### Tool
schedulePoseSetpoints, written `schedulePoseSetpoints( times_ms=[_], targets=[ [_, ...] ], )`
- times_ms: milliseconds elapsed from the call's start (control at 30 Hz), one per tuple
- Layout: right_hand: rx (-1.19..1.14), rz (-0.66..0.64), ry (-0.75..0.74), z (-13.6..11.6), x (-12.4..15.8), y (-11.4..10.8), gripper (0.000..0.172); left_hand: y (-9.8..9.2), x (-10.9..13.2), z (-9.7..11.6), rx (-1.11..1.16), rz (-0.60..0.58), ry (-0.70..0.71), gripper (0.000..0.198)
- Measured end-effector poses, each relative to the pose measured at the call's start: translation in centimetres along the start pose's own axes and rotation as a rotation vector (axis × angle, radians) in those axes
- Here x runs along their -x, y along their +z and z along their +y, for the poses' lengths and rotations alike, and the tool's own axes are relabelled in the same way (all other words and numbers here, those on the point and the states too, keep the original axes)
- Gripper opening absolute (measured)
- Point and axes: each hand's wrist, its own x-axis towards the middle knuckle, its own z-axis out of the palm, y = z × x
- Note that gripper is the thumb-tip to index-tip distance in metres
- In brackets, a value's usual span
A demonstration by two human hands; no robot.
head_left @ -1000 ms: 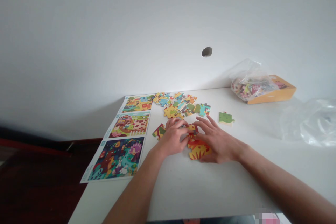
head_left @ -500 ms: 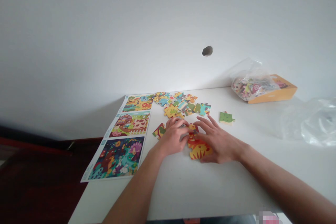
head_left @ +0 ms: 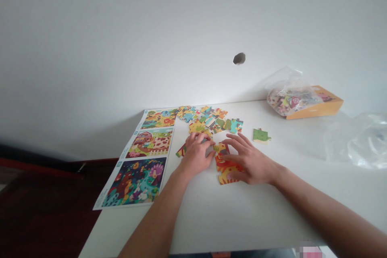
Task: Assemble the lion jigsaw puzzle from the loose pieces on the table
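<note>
On the white table a few joined orange and red puzzle pieces [head_left: 225,164] lie flat between my hands. My right hand [head_left: 254,162] rests over their right side, fingers spread and thumb low along the edge. Just left of them is my left hand [head_left: 196,154], its fingers bent, thumb and forefinger apart, nothing visible between them. Partly hidden behind that hand is a green and red puzzle piece [head_left: 180,151]. Beyond my hands is a heap of loose puzzle pieces [head_left: 211,121]. A single green piece [head_left: 261,135] lies past my right fingertips.
A printed picture sheet [head_left: 167,160] with three scenes lies along the table's left edge. At the back right, an orange box [head_left: 317,109] carries a clear bag of pieces [head_left: 287,98]. Crumpled clear plastic [head_left: 365,145] lies at the right. A wall [head_left: 181,48] rises behind.
My left hand has drawn slightly left, away from the joined pieces, and its thumb and forefinger have parted. My right hand has shifted slightly, leaving more of the pieces uncovered.
</note>
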Motion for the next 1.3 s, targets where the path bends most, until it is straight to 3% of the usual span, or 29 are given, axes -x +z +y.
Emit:
schedulePoseSetpoints(
  times_ms=[400,633,867,1100,1300],
  targets=[
    [-0.03,-0.031,0.014,0.0,0.0,0.3,0.047,0.6,0.0,-0.1,0.028,-0.04,-0.002,0.013],
    [-0.041,-0.05,0.024,-0.2,-0.1,-0.1,0.044,1.3,0.0,-0.3,0.014,-0.023,0.047,0.014],
    [-0.036,-0.048,0.035,-0.3,0.0,-0.3,0.041,1.0,-0.3,0.1,0.036,-0.031,0.104,0.016],
    [-0.015,-0.026,0.03,-0.4,-0.1,-0.2,0.039,1.5,-0.4,0.1,0.207,-0.03,0.024,0.017],
    [0.003,0.027,0.018,-0.2,-0.2,0.1,0.025,1.5,-0.6,1.0,0.293,-0.007,-0.098,0.014]
  ],
)
